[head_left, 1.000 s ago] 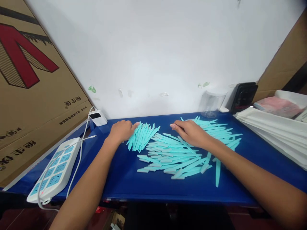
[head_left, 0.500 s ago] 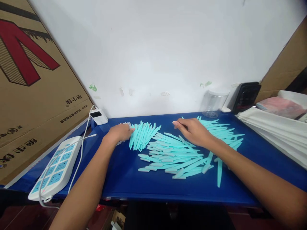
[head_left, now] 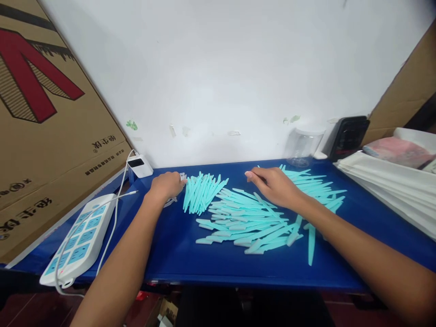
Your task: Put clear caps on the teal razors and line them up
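Many teal eyebrow razors with pale guarded blades lie on the blue table (head_left: 190,268). A smaller pile of razors (head_left: 202,193) sits left of centre, and a larger spread of razors (head_left: 248,222) fans out to its right. My left hand (head_left: 166,185) is closed just left of the small pile, its fingertips on a small clear plastic piece (head_left: 183,176). Another clear piece (head_left: 170,202) shows under that hand. Above the larger spread, my right hand (head_left: 275,185) is closed with thumb and fingers pinched together; whatever they may hold is hidden.
At the left are a white power strip (head_left: 80,236), a cable, a small white device (head_left: 140,165) and a large carton (head_left: 61,136). A clear jar (head_left: 303,147), a black object (head_left: 350,138) and stacked white bags (head_left: 384,181) stand at the right. The white wall (head_left: 218,81) closes the back.
My left hand has shifted slightly left and up, and its fingers have curled in more, uncovering clear plastic by the small pile. My right hand stays in place.
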Tool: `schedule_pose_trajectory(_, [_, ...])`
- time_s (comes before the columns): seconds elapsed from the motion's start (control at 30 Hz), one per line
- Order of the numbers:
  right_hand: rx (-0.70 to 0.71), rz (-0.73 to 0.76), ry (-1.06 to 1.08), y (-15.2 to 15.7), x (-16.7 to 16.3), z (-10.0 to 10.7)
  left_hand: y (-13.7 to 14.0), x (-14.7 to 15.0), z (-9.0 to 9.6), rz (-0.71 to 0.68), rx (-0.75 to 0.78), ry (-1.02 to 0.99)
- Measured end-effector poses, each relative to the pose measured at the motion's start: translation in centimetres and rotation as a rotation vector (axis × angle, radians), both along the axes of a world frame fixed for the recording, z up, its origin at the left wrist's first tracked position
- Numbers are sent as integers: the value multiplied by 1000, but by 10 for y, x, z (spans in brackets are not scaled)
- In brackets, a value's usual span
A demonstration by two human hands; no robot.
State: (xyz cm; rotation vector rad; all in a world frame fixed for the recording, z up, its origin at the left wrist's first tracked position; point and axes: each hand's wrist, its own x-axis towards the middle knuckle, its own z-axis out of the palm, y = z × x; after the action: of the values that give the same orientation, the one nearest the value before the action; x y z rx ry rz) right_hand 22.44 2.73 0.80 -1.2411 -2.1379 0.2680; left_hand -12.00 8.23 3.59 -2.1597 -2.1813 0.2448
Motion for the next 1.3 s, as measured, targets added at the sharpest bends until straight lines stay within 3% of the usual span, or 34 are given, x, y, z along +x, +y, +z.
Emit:
schedule_pose_trajectory(0.17, [-16,7,7,0,0,0,11,2,-16,-15,356,-25])
schedule_pose_trajectory(0.23, [-16,4,7,1,0,0,16,2,-27,-18,428,-23])
schedule_pose_trajectory(0.47, [2,-5,4,1,1,1,30,-7,-56,62,328,-38])
schedule_pose_trajectory(1.3, [10,4,5,2,2,0,47,-15,-68,102,401,-140])
